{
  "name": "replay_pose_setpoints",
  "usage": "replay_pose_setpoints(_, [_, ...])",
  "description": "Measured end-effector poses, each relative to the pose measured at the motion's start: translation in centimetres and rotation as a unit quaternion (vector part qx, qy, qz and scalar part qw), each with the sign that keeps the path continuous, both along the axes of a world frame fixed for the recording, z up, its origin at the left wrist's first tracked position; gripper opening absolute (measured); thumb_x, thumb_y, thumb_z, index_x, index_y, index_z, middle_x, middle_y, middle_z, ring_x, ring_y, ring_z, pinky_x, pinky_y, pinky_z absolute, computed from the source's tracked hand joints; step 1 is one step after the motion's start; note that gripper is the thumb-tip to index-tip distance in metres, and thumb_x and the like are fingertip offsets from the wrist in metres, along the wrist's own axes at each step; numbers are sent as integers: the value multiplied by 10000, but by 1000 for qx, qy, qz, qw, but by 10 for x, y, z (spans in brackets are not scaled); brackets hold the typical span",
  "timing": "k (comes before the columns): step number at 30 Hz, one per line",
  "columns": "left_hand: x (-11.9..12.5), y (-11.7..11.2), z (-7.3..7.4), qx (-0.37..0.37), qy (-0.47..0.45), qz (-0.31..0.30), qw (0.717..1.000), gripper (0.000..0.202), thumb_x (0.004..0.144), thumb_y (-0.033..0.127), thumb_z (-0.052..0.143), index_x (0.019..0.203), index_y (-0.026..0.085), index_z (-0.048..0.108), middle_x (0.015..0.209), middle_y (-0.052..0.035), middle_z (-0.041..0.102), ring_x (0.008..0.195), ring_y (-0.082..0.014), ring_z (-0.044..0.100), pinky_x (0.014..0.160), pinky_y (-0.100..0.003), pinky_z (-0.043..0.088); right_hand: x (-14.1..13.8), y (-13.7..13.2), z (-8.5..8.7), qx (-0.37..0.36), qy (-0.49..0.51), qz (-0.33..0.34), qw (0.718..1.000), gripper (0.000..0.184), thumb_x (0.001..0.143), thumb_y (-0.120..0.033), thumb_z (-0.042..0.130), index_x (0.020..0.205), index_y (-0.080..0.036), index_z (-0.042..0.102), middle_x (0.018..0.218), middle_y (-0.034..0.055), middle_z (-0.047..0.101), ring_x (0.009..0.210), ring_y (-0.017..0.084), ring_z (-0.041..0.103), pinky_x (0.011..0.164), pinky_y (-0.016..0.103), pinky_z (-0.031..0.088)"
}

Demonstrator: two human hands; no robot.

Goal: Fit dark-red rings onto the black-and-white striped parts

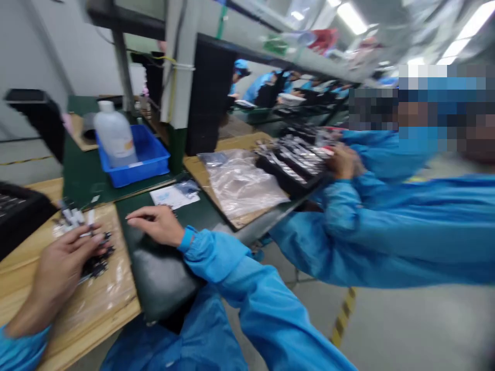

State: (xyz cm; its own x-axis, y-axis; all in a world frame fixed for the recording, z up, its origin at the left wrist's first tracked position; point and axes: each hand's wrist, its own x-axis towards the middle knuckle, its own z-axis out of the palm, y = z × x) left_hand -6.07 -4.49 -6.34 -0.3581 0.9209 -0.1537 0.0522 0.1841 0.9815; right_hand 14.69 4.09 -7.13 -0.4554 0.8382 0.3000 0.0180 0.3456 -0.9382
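Note:
My left hand point(64, 265) reaches over a clear plastic sheet point(116, 288) on a wooden board. Its fingers are bent together on a cluster of small black-and-silver parts point(98, 263), partly hidden by the hand. Silvery strips point(75, 217) stick up just beyond the fingertips. To the right, my right hand point(158, 225) hovers over or rests on the dark green table surface point(162, 273); I cannot tell which. Its fingers are curled together with the index finger pointing left. Whatever they may hold is hidden. A small white paper point(174, 195) lies just behind this hand.
A blue tray point(141, 178) holds a white plastic bottle point(114, 134). A black tray point(21, 214) stands at the left edge. At right, a co-worker's hands point(344, 159) are at black trays of metal parts point(290, 159), near a plastic bag point(243, 180). A metal post point(180, 67) rises behind.

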Motion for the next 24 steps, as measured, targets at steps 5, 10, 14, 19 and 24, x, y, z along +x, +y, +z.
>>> replay_pose_setpoints(5, [5,4,2,43,-75,-34,996,619,664,434,880,1155,125,664,795,-75,784,666,-179,738,655,-248,585,-1,3,3,-12,-12,7,1000,235,867,-377,691,879,-155,766,842,48,750,770,162,672,689,253,531])
replay_pose_setpoints(10, [4,3,1,52,-88,-43,994,583,705,420,859,1156,112,655,750,-76,777,706,-192,749,666,-249,581,-4,1,0,-13,-21,26,999,199,873,-345,672,849,-159,740,780,34,719,650,129,611,594,240,492])
replay_pose_setpoints(14, [5,3,1,48,-100,-55,992,544,730,404,847,1150,118,654,744,-71,777,708,-188,751,671,-244,577,-4,-1,0,3,-32,33,999,188,874,-342,683,854,-164,740,784,33,719,648,126,611,598,240,491])
replay_pose_setpoints(19, [5,3,-1,40,-114,-64,991,514,741,397,842,1137,125,661,769,-74,784,735,-198,761,689,-250,582,-5,-2,0,49,-50,40,997,164,886,-312,671,846,-170,743,816,45,731,726,146,650,651,252,503])
replay_pose_setpoints(24, [7,3,-1,19,-145,-70,987,518,719,399,856,1114,118,674,798,-89,790,753,-210,768,698,-261,592,-6,-5,1,83,-68,57,993,152,897,-285,655,850,-173,746,806,42,732,724,142,649,666,255,495])
